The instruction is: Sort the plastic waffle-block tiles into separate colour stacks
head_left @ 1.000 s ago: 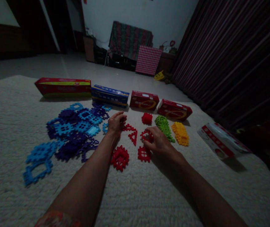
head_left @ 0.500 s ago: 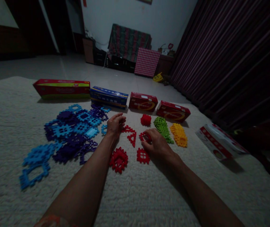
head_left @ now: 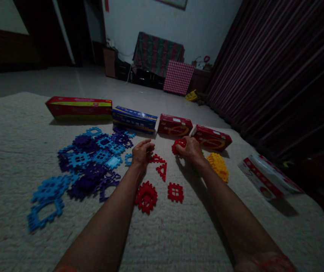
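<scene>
My right hand [head_left: 191, 152] pinches a red toothed plastic building piece [head_left: 182, 142] over the small red stack [head_left: 174, 148]; whether it touches the stack I cannot tell. With fingers loosely bent and apart, my left hand [head_left: 141, 155] rests by a red triangular piece [head_left: 157, 158] and holds nothing. Just nearer lies a second red triangle [head_left: 162, 172]. A red square window piece [head_left: 175, 192] and a pile of red round toothed pieces [head_left: 146, 198] lie closer to me. My right hand and forearm hide most of the green pieces.
Blue and purple pieces [head_left: 93, 181] spread in a heap at left. A yellow stack [head_left: 217, 166] stands right of my right forearm. Along the back are a long red box [head_left: 79, 108], a blue box [head_left: 135, 120] and two red boxes [head_left: 175, 125]. A white-and-red box [head_left: 268, 177] lies at far right.
My right hand has carried a red piece away from beside the triangles, up and to the right, to the red stack. My left hand stays about where it was; the view has shifted slightly.
</scene>
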Motion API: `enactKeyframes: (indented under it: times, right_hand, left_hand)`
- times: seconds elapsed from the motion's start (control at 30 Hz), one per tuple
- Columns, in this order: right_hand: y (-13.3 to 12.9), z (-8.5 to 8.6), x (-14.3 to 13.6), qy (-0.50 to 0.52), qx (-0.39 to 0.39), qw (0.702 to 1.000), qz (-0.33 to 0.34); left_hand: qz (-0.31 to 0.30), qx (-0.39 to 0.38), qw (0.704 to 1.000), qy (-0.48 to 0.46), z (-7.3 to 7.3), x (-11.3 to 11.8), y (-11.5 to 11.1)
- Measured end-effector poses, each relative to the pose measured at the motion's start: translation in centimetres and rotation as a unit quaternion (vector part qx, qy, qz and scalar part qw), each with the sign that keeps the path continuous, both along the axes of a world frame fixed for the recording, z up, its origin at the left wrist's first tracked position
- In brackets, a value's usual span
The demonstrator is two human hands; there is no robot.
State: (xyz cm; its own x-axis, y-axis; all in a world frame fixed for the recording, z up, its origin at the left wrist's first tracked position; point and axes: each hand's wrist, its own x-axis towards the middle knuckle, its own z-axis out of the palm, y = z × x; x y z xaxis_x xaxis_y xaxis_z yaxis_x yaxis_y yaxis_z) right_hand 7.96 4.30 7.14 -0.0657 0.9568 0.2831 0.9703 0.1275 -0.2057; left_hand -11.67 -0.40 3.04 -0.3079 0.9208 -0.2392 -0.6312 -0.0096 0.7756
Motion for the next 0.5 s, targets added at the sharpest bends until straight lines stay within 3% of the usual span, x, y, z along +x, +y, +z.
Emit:
enactKeyframes:
  times: [0.3, 0.5]
  right_hand:
    - [0.8, -0.6, -0.2, -0.029, -0.013, 0.999, -0.013]
    - [0.3, -1.1, 0.8, 0.04, 0.081, 0.995, 0.043]
  left_hand:
    - [-0.004, 0.002, 1.0, -0.004, -0.2, 0.1, 0.0]
    - [-0.009, -0.005, 1.0, -0.001, 0.1, 0.1, -0.2]
